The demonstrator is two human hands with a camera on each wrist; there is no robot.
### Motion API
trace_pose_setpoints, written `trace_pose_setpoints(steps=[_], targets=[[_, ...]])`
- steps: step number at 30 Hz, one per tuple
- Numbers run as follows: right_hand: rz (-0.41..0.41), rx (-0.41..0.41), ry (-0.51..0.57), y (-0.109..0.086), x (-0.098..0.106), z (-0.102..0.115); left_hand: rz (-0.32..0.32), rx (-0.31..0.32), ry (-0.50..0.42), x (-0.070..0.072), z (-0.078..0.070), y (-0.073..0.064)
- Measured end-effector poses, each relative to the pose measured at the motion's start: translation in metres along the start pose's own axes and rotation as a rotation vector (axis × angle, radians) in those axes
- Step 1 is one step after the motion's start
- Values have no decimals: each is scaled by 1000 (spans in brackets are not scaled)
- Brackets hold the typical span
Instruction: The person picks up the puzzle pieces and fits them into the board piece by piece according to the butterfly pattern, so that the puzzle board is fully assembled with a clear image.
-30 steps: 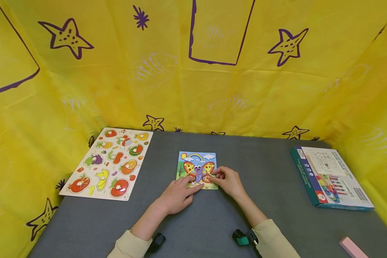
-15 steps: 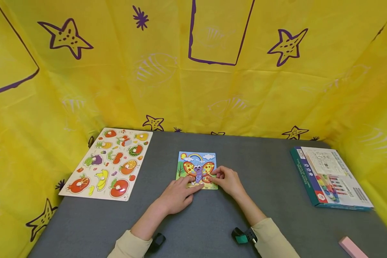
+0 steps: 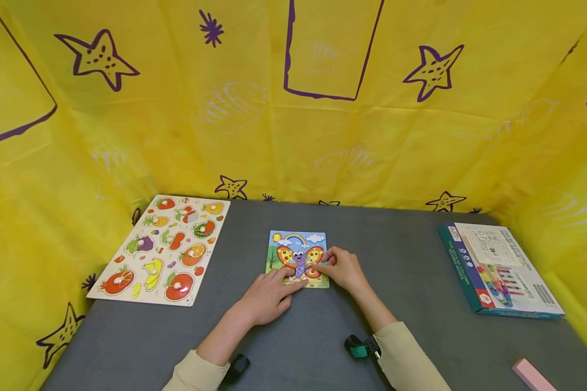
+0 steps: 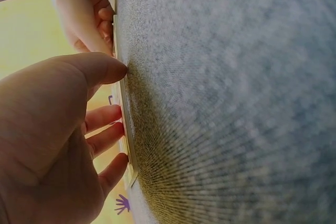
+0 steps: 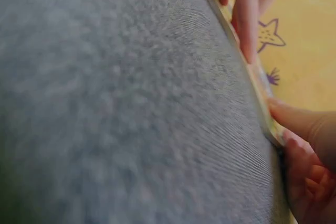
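A small square butterfly puzzle (image 3: pixel 300 255) lies flat on the grey table in the head view. My left hand (image 3: pixel 266 298) rests on its lower left part with fingers extended, the thumb (image 4: pixel 113 69) at the near edge in the left wrist view. At the right edge is my right hand (image 3: pixel 344 270), its thumb (image 5: pixel 291 117) on the board's top and the other fingers curled beside the edge. Thumb and forefinger hold the board there. The fingers cover part of the lower wings. Whether a single piece is loose cannot be seen.
A large fruit peg board (image 3: pixel 163 250) lies at the left. On the right are a flat teal-edged box (image 3: pixel 501 271) and a pink block (image 3: pixel 533 374) near the front. A yellow printed cloth (image 3: pixel 254 130) rises behind the grey table (image 3: pixel 381 244).
The right hand has shifted slightly at the puzzle's right edge, and its forearm has moved a little left. The left hand stays in place on the puzzle.
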State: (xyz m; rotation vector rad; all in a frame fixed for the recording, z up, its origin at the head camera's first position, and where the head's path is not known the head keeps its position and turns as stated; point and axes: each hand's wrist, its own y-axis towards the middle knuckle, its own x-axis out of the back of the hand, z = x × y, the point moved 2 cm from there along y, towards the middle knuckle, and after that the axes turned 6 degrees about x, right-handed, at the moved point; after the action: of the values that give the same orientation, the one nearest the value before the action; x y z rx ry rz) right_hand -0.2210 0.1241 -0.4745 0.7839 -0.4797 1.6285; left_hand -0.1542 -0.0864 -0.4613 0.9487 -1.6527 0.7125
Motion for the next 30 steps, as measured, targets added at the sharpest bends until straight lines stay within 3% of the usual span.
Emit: trace_pose_setpoints(steps=[7, 16, 23, 30], targets=[[2, 4, -37, 3, -2, -2, -7, -11, 0, 3, -2, -1], [168, 97, 223, -4, 7, -12, 19, 8, -5, 2, -3, 1], [133, 148, 193, -14, 8, -15, 13, -4, -16, 3, -3, 0], [176, 177, 236, -19, 10, -17, 13, -3, -35, 0, -2, -1]])
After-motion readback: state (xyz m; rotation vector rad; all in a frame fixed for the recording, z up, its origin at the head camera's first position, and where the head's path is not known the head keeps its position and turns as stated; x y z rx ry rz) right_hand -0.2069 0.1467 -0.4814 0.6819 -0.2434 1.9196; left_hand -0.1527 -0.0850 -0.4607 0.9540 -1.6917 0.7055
